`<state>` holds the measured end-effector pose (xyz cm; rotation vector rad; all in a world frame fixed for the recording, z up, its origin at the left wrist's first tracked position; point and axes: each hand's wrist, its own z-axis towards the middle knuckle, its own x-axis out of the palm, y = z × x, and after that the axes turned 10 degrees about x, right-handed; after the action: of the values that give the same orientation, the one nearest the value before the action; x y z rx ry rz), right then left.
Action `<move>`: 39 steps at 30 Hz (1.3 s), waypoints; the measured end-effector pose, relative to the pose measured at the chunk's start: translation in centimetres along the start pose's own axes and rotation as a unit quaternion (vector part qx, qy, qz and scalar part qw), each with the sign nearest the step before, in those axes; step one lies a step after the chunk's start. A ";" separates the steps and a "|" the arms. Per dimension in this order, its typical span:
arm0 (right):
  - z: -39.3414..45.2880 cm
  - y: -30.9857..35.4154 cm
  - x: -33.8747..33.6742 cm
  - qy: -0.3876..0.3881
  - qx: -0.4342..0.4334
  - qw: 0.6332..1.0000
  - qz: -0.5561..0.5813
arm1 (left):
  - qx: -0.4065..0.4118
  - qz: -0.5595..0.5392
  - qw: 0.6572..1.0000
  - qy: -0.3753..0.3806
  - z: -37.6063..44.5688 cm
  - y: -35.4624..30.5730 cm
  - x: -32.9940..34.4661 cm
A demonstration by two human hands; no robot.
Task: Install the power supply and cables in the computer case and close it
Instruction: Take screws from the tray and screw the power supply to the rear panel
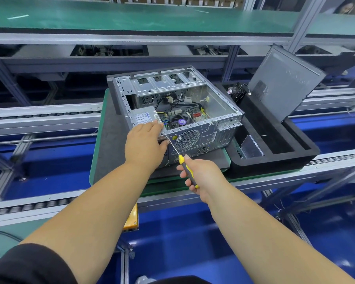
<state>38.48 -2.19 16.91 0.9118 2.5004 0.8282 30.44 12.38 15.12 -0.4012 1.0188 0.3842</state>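
The open computer case (223, 111) lies on its side on a dark mat, its motherboard and cables exposed. A grey power supply (143, 116) sits in the near left corner. My left hand (145, 144) presses on the power supply's near edge and the case's rear corner. My right hand (201, 174) grips a screwdriver (188, 170) with a yellow and black handle; its thin shaft slants up-left, the tip touching a screw spot on the rear panel beside the fan grille (188, 140).
The grey side panel (283, 83) leans upright in a black foam tray (275, 158) to the right of the case. A clear plastic box (251, 148) sits in that tray. The green pallet (94, 160) rests on roller conveyor rails; an orange device (131, 220) lies below.
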 end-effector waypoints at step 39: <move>-3.0 1.3 0.3 0.009 0.001 1.000 -0.009 | 0.002 0.009 1.000 0.014 0.1 -0.1 0.0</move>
<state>37.31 -2.39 20.00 0.8856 2.5214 0.8307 30.52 12.37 15.18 -0.3945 1.0501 0.3932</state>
